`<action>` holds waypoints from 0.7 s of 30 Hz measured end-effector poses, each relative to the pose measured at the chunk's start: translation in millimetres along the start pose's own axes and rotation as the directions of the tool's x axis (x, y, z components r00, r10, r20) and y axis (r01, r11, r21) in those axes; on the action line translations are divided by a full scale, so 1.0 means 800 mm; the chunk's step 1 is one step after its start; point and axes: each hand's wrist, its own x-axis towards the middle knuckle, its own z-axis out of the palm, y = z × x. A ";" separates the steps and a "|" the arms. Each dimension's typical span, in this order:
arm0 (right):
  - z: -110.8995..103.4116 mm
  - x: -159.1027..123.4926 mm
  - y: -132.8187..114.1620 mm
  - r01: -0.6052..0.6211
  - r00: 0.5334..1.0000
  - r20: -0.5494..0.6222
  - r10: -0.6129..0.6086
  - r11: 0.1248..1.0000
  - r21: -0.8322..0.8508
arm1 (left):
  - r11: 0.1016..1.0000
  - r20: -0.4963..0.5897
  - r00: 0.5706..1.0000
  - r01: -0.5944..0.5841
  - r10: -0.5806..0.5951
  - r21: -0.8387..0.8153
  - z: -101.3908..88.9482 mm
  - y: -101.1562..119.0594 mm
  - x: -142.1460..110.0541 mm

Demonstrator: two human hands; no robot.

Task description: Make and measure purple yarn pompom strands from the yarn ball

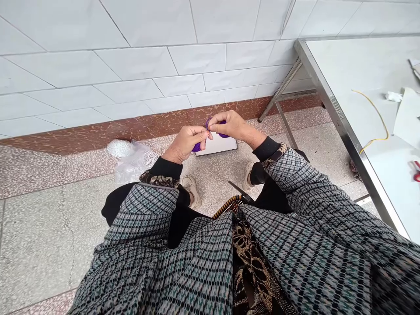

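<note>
While left grip (186, 143) meets right grip (231, 124), purple material (197, 147) sits clamped between them.

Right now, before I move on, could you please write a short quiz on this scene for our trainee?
1. What colour is the small item pinched between the left hand and right hand: purple, green or orange?
2. True or false: the yellow wire lies on the steel table.
3. What round white thing touches the clear plastic bag, left of the hands?

Key: 1. purple; 2. true; 3. a ball of white string.
</note>
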 end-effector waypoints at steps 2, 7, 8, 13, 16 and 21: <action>-0.002 -0.001 0.001 -0.008 1.000 -0.019 0.008 1.000 -0.007 | 1.000 -0.012 1.000 0.010 -0.010 -0.006 0.000 0.000 0.001; -0.010 0.000 0.011 -0.043 0.998 -0.057 0.040 0.998 -0.050 | 0.998 -0.074 0.996 0.035 -0.039 -0.051 -0.001 0.004 0.004; -0.011 0.001 0.013 -0.045 0.998 -0.048 0.043 0.998 -0.048 | 0.998 -0.089 0.995 0.033 -0.038 -0.059 0.000 0.005 0.004; -0.020 -0.003 0.014 -0.018 0.989 0.146 0.012 0.999 0.036 | 0.992 -0.124 0.991 0.029 -0.045 -0.126 0.006 0.006 0.005; -0.025 -0.007 0.011 -0.006 0.956 0.292 -0.020 0.996 0.089 | 0.986 -0.103 0.994 0.030 -0.047 -0.165 0.008 0.005 0.004; -0.036 -0.013 0.005 -0.056 0.864 0.498 0.068 0.998 -0.040 | 0.984 -0.055 0.998 0.000 -0.010 -0.178 0.004 0.005 0.002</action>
